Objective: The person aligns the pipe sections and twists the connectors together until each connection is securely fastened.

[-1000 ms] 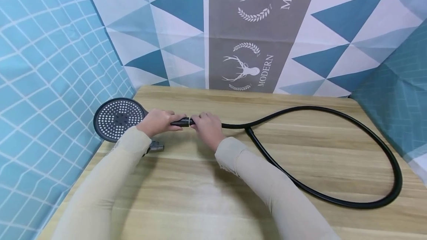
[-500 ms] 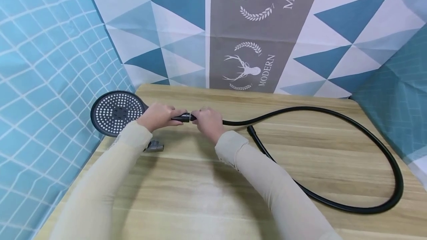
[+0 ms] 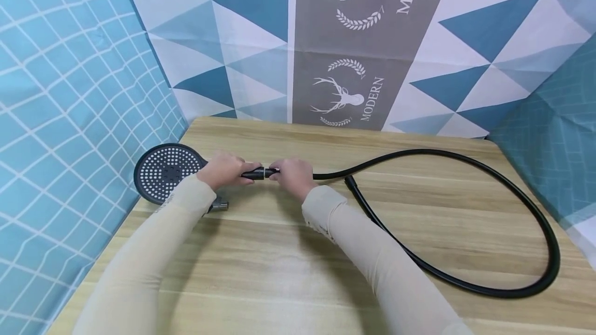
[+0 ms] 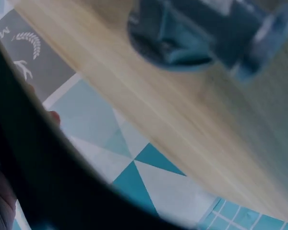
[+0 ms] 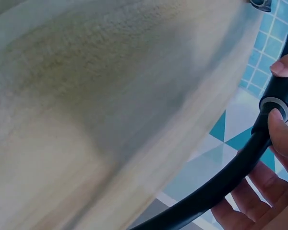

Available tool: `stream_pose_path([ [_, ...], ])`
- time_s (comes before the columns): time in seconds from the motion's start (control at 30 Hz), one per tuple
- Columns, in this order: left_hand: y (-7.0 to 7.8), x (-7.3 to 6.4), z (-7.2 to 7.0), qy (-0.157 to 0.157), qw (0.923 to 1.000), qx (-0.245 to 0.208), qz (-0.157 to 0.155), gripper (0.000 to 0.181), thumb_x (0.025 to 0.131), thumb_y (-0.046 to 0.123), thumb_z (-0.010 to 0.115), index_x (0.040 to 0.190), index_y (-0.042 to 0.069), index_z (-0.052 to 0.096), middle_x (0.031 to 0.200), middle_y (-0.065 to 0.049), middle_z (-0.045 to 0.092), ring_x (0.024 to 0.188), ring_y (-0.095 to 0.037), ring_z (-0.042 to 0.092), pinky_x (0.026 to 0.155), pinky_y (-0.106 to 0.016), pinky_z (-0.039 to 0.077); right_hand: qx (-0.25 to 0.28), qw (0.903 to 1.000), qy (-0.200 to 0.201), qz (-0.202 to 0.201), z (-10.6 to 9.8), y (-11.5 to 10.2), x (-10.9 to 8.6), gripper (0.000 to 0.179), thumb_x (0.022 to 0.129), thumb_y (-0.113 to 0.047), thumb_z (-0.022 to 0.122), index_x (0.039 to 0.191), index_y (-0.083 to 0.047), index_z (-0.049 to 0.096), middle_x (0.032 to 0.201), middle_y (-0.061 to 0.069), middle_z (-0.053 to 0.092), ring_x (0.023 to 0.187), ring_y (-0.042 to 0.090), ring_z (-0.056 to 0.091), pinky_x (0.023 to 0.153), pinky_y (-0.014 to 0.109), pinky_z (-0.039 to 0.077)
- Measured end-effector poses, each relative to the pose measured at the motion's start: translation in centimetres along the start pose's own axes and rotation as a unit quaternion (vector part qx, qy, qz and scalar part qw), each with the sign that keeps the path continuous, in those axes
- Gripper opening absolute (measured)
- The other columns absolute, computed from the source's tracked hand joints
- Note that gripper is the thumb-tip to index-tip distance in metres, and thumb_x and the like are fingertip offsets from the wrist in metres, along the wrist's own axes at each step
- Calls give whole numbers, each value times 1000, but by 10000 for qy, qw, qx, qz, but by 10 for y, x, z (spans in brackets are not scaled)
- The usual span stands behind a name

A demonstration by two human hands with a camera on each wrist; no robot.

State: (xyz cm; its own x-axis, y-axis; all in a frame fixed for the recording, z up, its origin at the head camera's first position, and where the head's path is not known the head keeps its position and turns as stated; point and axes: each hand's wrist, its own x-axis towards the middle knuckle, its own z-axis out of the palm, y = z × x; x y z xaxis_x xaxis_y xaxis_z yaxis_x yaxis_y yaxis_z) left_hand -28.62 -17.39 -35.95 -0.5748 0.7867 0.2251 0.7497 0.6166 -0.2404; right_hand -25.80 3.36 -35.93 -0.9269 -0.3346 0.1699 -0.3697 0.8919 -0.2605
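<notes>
Shower head (image 3: 165, 172) is up over the left end of the counter (image 3: 279, 257), handle (image 3: 254, 173) gripped in my left fingers (image 3: 249, 166), and my right fingers (image 5: 269, 181) are curled round the hose (image 3: 423, 152) where its collar (image 5: 262, 123) meets the handle. Guessing I'm at the screw-together step, can't tell how far it's threaded. Next move probably calls for a steady handle and a collar twist. No containers I can see, just a grey fitting (image 3: 221, 205) by my left sleeve (image 3: 139, 262).

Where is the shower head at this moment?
In the head view, the shower head is at the left, near the blue grid-patterned wall; the left hand, just right of its disc, grips its handle.
</notes>
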Motion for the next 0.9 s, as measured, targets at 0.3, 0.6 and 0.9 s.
stream_pose_path([
  [0.3,3,1,5,-812,9964,-136,-193,40,84,37,75,118,18,68,71,-5,69,56,-18,56,56,-38,50,-48,9997,-236,107,6,-2,1,27,83,-31,77,110,-26,75,110,-5,72,97,18,68,68,36,52],
  [0.6,6,-1,10,-1216,9909,-490,-302,41,83,36,76,118,17,67,79,-6,71,65,-19,61,60,-38,50,-165,9976,-659,168,14,-5,3,26,85,-28,76,110,-26,75,109,-3,72,95,20,67,68,41,53],
  [0.9,12,2,10,-1427,9871,-483,-549,41,83,40,75,119,20,66,84,-8,71,70,-21,64,62,-39,51,-112,9926,-1201,120,9,-2,7,27,86,-23,75,114,-24,74,112,-2,70,99,18,64,77,42,52],
])
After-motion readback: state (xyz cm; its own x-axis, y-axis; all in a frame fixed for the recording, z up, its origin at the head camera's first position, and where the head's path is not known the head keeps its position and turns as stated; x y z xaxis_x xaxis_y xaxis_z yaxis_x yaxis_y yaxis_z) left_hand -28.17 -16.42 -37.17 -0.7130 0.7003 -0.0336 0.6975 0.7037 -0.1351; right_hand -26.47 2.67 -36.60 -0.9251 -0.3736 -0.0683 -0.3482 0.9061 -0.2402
